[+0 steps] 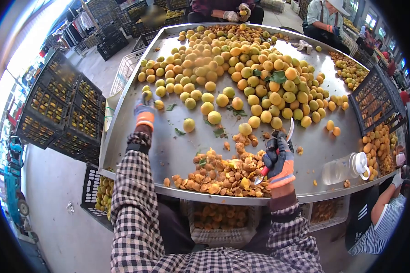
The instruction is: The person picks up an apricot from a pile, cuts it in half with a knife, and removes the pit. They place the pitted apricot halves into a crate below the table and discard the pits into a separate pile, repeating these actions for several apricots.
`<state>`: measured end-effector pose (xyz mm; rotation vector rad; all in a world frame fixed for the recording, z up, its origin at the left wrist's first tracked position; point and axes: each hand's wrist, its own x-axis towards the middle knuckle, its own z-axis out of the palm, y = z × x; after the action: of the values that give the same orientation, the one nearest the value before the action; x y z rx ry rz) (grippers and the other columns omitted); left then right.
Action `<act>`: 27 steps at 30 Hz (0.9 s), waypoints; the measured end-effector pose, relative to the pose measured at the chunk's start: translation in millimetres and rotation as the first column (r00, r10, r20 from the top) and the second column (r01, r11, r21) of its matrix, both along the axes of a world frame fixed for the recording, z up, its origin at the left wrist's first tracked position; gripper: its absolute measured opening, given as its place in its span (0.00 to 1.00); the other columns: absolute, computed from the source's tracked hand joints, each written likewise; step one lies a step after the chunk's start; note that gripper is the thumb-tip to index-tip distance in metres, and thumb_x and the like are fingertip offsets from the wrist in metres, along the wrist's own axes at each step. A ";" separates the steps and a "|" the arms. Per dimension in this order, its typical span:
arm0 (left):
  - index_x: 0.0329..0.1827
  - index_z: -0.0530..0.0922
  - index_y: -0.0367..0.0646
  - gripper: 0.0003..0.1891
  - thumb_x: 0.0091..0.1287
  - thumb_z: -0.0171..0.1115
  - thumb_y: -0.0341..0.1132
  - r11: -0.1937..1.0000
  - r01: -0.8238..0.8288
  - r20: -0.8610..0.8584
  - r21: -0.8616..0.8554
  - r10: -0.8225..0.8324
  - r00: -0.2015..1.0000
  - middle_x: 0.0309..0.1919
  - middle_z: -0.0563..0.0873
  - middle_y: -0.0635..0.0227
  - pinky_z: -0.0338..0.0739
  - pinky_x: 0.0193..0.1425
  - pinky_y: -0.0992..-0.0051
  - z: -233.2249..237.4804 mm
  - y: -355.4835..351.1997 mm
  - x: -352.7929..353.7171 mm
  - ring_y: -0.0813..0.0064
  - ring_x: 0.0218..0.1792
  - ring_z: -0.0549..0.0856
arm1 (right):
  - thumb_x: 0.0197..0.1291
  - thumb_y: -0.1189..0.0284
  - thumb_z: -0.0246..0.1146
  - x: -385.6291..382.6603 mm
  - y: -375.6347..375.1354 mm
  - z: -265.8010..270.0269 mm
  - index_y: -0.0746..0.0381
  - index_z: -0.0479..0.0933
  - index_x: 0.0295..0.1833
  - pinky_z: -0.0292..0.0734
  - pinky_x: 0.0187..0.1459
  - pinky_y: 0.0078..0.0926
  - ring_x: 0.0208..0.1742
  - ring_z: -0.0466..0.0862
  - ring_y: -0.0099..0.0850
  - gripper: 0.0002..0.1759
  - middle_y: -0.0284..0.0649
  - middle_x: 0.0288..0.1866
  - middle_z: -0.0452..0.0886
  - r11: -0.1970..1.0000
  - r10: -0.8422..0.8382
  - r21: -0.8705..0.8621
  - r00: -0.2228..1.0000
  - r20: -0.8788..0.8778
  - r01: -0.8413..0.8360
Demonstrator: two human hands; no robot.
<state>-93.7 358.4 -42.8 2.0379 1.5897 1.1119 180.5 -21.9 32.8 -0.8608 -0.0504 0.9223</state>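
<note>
At the left side of the metal table, my left hand [144, 113], in a grey and orange glove, has its fingers closed about a yellow-green apricot [146, 95]. Other loose apricots lie right beside it. My right hand [280, 159], gloved in black and orange, is wrapped round a knife [290, 129]. Its curved blade points up and away past the fingers, while a red handle part with a shiny tip juts out below the fist. Under and left of that hand spreads a heap of split apricot halves [223, 175].
A large pile of whole apricots [264, 86] covers the far part of the metal table [136, 150]. A plastic jug [341, 169] lies at the right, near a black crate [378, 100]. Stacked fruit crates [54, 104] stand left. Other people work at the far side and right.
</note>
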 end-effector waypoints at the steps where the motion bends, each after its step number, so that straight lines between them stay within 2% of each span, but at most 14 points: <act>1: 0.59 0.79 0.45 0.22 0.60 0.68 0.37 0.997 -0.043 -0.094 0.056 0.048 0.994 0.52 0.85 0.55 0.76 0.59 0.68 -6.9 23.3 -10.0 0.62 0.53 0.84 | 0.71 0.66 0.56 -0.2 -0.6 -0.2 0.56 0.74 0.46 0.54 0.15 0.14 0.16 0.59 0.16 0.07 0.31 0.27 0.73 1.000 -0.009 0.010 1.000 0.023 0.009; 6: 0.62 0.76 0.44 0.31 0.57 0.70 0.47 0.994 -0.078 -0.259 0.077 0.095 0.961 0.61 0.77 0.53 0.67 0.69 0.60 -28.0 51.7 -11.6 0.52 0.65 0.73 | 0.70 0.67 0.56 3.1 -2.1 3.3 0.56 0.74 0.50 0.55 0.16 0.15 0.16 0.60 0.16 0.08 0.31 0.28 0.73 0.998 -0.059 -0.036 0.998 0.006 0.059; 8: 0.64 0.75 0.45 0.30 0.58 0.69 0.46 0.984 -0.014 -0.388 0.176 0.082 0.918 0.63 0.76 0.53 0.66 0.71 0.60 0.5 17.5 11.1 0.51 0.66 0.71 | 0.70 0.67 0.57 6.1 -1.7 0.4 0.56 0.74 0.50 0.56 0.16 0.15 0.18 0.62 0.17 0.07 0.31 0.28 0.73 0.999 -0.033 0.002 0.999 0.037 0.033; 10: 0.64 0.75 0.45 0.30 0.59 0.69 0.45 0.913 0.133 -0.378 0.386 0.025 0.925 0.63 0.76 0.52 0.66 0.70 0.60 -6.2 8.2 34.6 0.50 0.66 0.71 | 0.70 0.67 0.57 5.1 1.3 2.5 0.56 0.74 0.49 0.57 0.16 0.15 0.18 0.63 0.17 0.07 0.31 0.28 0.73 1.000 -0.029 -0.010 0.999 0.034 0.029; 13: 0.66 0.73 0.46 0.31 0.57 0.70 0.39 0.836 0.443 -0.323 0.325 -0.342 0.882 0.62 0.76 0.50 0.67 0.69 0.58 7.4 -43.8 79.3 0.48 0.65 0.72 | 0.69 0.68 0.59 6.2 4.7 7.9 0.55 0.74 0.48 0.59 0.15 0.16 0.16 0.64 0.18 0.06 0.32 0.27 0.75 0.996 0.011 -0.087 0.999 0.043 -0.008; 14: 0.66 0.73 0.46 0.31 0.57 0.70 0.39 0.810 0.497 -0.383 0.310 -0.372 0.845 0.62 0.75 0.50 0.67 0.69 0.58 8.5 -61.8 91.5 0.48 0.64 0.72 | 0.68 0.68 0.59 9.9 5.5 7.1 0.55 0.75 0.49 0.59 0.15 0.17 0.15 0.65 0.18 0.07 0.33 0.26 0.75 0.993 0.022 -0.120 0.998 0.066 -0.014; 16: 0.64 0.74 0.46 0.30 0.56 0.69 0.35 0.718 0.671 -0.261 0.186 -0.622 0.738 0.62 0.75 0.51 0.69 0.67 0.59 26.4 -110.1 104.2 0.46 0.63 0.73 | 0.68 0.72 0.58 23.4 4.9 17.5 0.58 0.77 0.52 0.62 0.14 0.19 0.15 0.69 0.18 0.09 0.35 0.25 0.78 0.978 0.103 -0.195 0.985 0.141 -0.075; 17: 0.63 0.75 0.45 0.28 0.56 0.70 0.34 0.692 0.721 -0.069 0.039 -0.718 0.693 0.60 0.76 0.51 0.72 0.64 0.60 34.9 -137.0 105.1 0.46 0.60 0.76 | 0.68 0.73 0.58 37.5 5.6 21.7 0.59 0.78 0.52 0.64 0.15 0.19 0.16 0.71 0.19 0.10 0.36 0.26 0.79 0.965 0.178 -0.232 0.952 0.248 -0.120; 18: 0.62 0.75 0.44 0.27 0.57 0.70 0.31 0.648 0.751 -0.085 0.129 -0.747 0.659 0.57 0.78 0.51 0.73 0.62 0.62 48.3 -160.6 103.8 0.48 0.57 0.79 | 0.67 0.73 0.57 53.7 10.8 24.6 0.60 0.78 0.53 0.65 0.15 0.20 0.17 0.73 0.20 0.10 0.37 0.27 0.80 0.948 0.255 -0.273 0.904 0.343 -0.164; 20: 0.59 0.77 0.43 0.24 0.58 0.70 0.26 0.548 0.828 0.021 0.120 -0.835 0.550 0.52 0.82 0.53 0.74 0.61 0.65 90.7 -212.0 97.0 0.52 0.55 0.80 | 0.66 0.66 0.60 91.1 35.4 21.5 0.60 0.77 0.51 0.75 0.22 0.33 0.22 0.81 0.34 0.13 0.42 0.31 0.83 0.930 0.265 -0.366 0.727 0.634 -0.019; 22: 0.58 0.77 0.41 0.22 0.59 0.69 0.25 0.523 0.850 0.208 -0.064 -0.826 0.524 0.54 0.82 0.54 0.74 0.62 0.66 109.0 -243.5 81.5 0.55 0.56 0.81 | 0.64 0.67 0.59 150.3 70.7 -2.0 0.60 0.77 0.51 0.81 0.40 0.41 0.39 0.85 0.48 0.13 0.50 0.38 0.85 0.857 0.229 -0.258 0.120 0.966 0.447; 24: 0.58 0.78 0.41 0.22 0.59 0.67 0.23 0.543 0.835 0.271 -0.086 -0.794 0.545 0.54 0.82 0.54 0.72 0.63 0.68 115.0 -268.9 68.4 0.57 0.58 0.80 | 0.63 0.68 0.58 172.4 90.4 49.4 0.58 0.78 0.52 0.77 0.52 0.44 0.52 0.80 0.55 0.13 0.55 0.46 0.83 0.726 0.377 -0.368 0.111 0.919 0.581; 26: 0.58 0.78 0.40 0.22 0.59 0.67 0.22 0.561 0.821 0.348 -0.111 -0.751 0.560 0.53 0.82 0.54 0.73 0.63 0.67 101.3 -282.2 55.8 0.57 0.57 0.80 | 0.64 0.68 0.56 210.4 114.4 58.9 0.60 0.79 0.51 0.77 0.53 0.43 0.53 0.81 0.53 0.14 0.55 0.49 0.82 0.714 0.376 -0.292 0.004 0.927 0.636; 27: 0.58 0.78 0.40 0.22 0.58 0.67 0.22 0.581 0.811 0.261 -0.071 -0.774 0.577 0.53 0.83 0.55 0.73 0.62 0.66 100.7 -286.3 52.4 0.56 0.57 0.80 | 0.64 0.68 0.56 253.9 136.6 41.6 0.61 0.79 0.50 0.77 0.55 0.43 0.53 0.81 0.52 0.14 0.55 0.50 0.82 0.676 0.443 -0.303 -0.042 0.896 0.671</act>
<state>-41.3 72.1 57.9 2.0531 0.4741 0.7263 434.4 114.7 74.4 -2.2356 -0.9999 -0.2946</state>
